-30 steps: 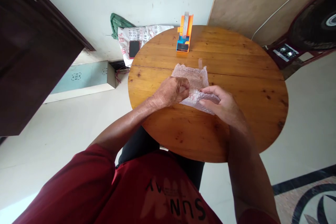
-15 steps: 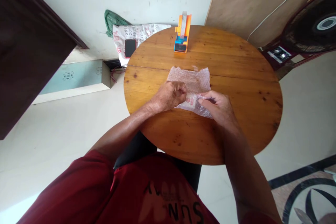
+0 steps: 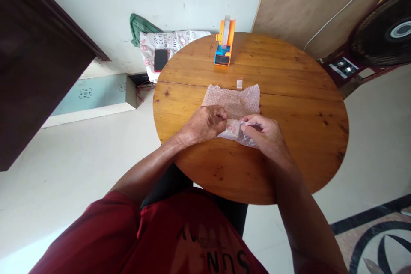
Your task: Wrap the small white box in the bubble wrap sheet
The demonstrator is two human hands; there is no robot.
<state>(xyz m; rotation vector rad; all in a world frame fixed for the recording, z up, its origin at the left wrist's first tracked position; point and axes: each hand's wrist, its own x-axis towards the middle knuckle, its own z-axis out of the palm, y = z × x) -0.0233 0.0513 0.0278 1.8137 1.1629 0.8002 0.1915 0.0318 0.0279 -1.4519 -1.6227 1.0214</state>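
A sheet of bubble wrap (image 3: 236, 99) lies spread on the round wooden table, its near part folded over a small whitish packet with red marks (image 3: 232, 128). At the left end of that fold my left hand (image 3: 207, 124) is closed, thumb and curled fingertips on the wrap's edge. From the right, my right hand (image 3: 265, 132) pinches the folded wrap between thumb and forefinger, beside the packet. A short strip of clear tape (image 3: 239, 83) touches the far edge of the bubble wrap.
An orange and blue tape dispenser (image 3: 224, 47) stands near the far rim of the wooden table (image 3: 298, 137). Left behind the table, a black phone (image 3: 160, 60) rests on a printed white sack (image 3: 148, 47). A large fan (image 3: 382, 30) stands at the right, near the wall.
The whole view has shifted slightly. Both hands stay at the near fold, and the left fingers have moved a little along it. The tape strip shows more plainly.
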